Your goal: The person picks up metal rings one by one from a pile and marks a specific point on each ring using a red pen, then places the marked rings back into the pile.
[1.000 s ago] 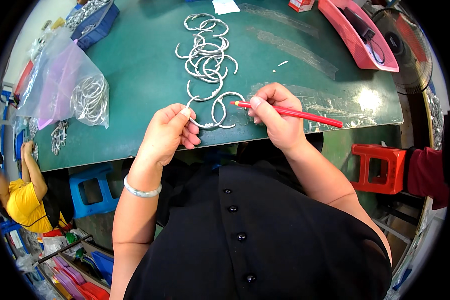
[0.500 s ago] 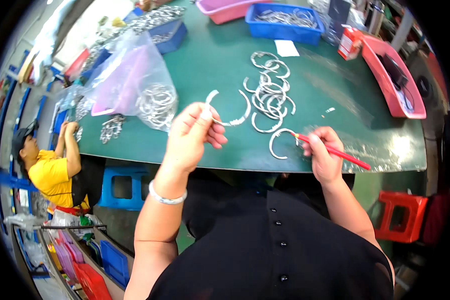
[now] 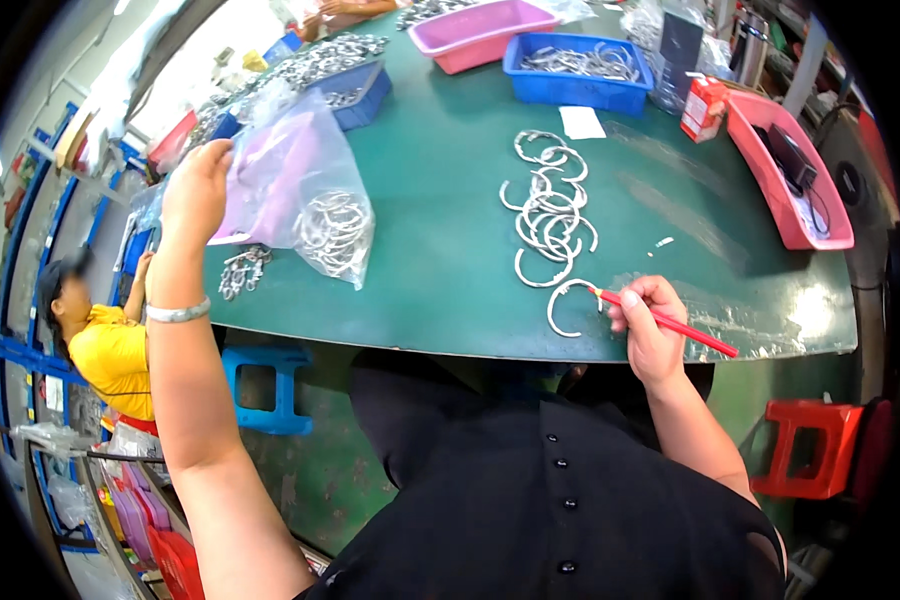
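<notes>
My right hand [image 3: 653, 325] grips a slim red pencil-like tool [image 3: 695, 335] near the table's front edge. The tool's pale tip meets one end of an open silver bangle [image 3: 552, 312], which lies just left of that hand. Beyond it, several more silver bangles [image 3: 548, 222] overlap in a loose column. My left hand [image 3: 196, 192] is stretched far to the left, over the clear plastic bag and the purple tray [image 3: 255, 190] under it. Its fingers face away, so whether it holds anything is hidden. A silver bangle [image 3: 178, 311] circles my left wrist.
More bangles fill the clear bag [image 3: 335, 235]; small metal pieces [image 3: 243, 272] lie beside it. Blue [image 3: 580, 92] and pink [image 3: 460, 45] trays stand at the back, with another pink tray [image 3: 785, 205] at right. A co-worker in yellow [image 3: 115, 360] is at the left. Stools stand below the table.
My left hand has swung from the table's middle to the far left; the bangle it held is no longer visible. My right hand keeps its hold on the red tool. The view has shifted slightly.
</notes>
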### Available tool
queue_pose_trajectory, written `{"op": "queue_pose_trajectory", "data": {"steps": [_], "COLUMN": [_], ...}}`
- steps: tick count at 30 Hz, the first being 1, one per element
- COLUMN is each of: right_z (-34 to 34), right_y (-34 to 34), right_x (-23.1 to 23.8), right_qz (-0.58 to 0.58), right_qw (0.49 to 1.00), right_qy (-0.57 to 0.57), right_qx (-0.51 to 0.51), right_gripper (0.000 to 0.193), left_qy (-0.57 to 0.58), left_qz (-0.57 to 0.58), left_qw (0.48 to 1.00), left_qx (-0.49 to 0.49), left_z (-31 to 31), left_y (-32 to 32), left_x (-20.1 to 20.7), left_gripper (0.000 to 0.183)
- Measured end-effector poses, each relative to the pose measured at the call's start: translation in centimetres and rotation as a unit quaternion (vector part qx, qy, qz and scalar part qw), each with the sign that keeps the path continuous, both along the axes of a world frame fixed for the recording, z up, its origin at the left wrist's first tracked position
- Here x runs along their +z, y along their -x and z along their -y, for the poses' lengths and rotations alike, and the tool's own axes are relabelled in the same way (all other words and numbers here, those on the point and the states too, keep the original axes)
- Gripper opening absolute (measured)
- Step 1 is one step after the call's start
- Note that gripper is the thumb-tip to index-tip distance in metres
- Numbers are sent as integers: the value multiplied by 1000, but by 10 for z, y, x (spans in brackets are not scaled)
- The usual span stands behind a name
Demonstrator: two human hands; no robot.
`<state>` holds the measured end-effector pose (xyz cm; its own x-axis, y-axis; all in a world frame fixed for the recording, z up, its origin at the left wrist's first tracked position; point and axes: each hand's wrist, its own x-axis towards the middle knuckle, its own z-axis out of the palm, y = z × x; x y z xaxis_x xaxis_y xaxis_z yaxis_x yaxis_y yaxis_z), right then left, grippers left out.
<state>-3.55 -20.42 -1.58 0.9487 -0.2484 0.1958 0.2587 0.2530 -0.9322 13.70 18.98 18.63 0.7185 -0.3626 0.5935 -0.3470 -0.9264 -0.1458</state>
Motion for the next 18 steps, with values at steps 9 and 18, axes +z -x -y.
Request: {"op": "queue_pose_trajectory", "data": {"steps": [9, 18], "right_z": [3, 2], "right_y": [-6, -7], "right_x": [-6, -8], "right_qz": [27, 42], "right_qw": [999, 998], "right_qy": [-26, -50], "right_qx": [2, -6], "right_gripper": [19, 22], "left_qy": [189, 132], "left_qz": [-198, -389], "left_qw": [939, 863], "left_qx": [-208, -294], "left_z": [140, 222], "left_y": [48, 97], "left_x": [-112, -156], "left_gripper": [12, 13]}}
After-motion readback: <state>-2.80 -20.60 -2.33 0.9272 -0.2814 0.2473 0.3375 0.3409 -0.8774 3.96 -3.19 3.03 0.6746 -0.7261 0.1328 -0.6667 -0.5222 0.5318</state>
